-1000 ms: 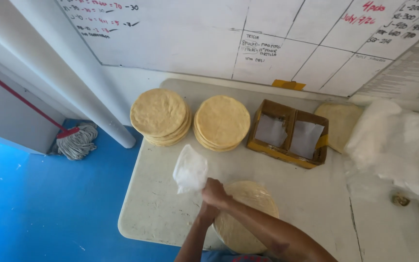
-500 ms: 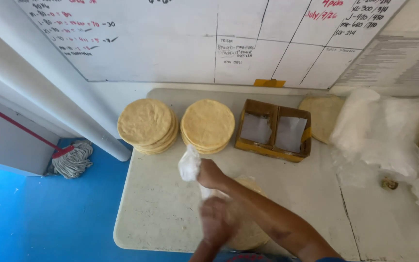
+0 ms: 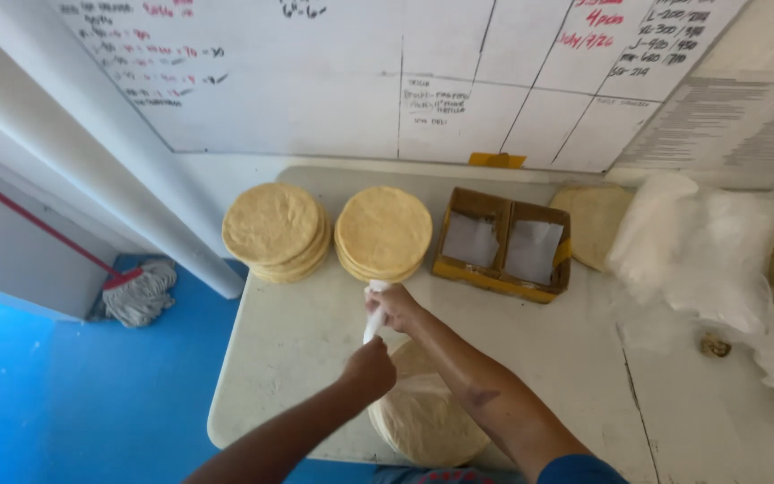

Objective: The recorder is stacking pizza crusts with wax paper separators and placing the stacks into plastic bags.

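On the table (image 3: 288, 350) there are two open stacks of tortillas, one on the left (image 3: 275, 229) and one on the right (image 3: 383, 231), and one more bagged stack of tortillas (image 3: 423, 412) near the front edge. There is one cardboard box (image 3: 503, 240) with two compartments, each holding a pile of white paper sheets. I count also two hands, the left hand (image 3: 371, 367) and the right hand (image 3: 394, 307), and one mop (image 3: 139, 291) on the blue floor.

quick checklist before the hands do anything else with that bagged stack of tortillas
1. Both hands on the bag neck: ok, right hand above, left hand below.
2. Neck drawn thin: ok, it looks like a narrow white strip.
3. Neck tied or sealed: cannot tell.
4. Bagged stack fully on the table: not ok, it sits at the near edge.
5. Two loose stacks apart from the hands: ok.
6. Box of white slips upright: ok.
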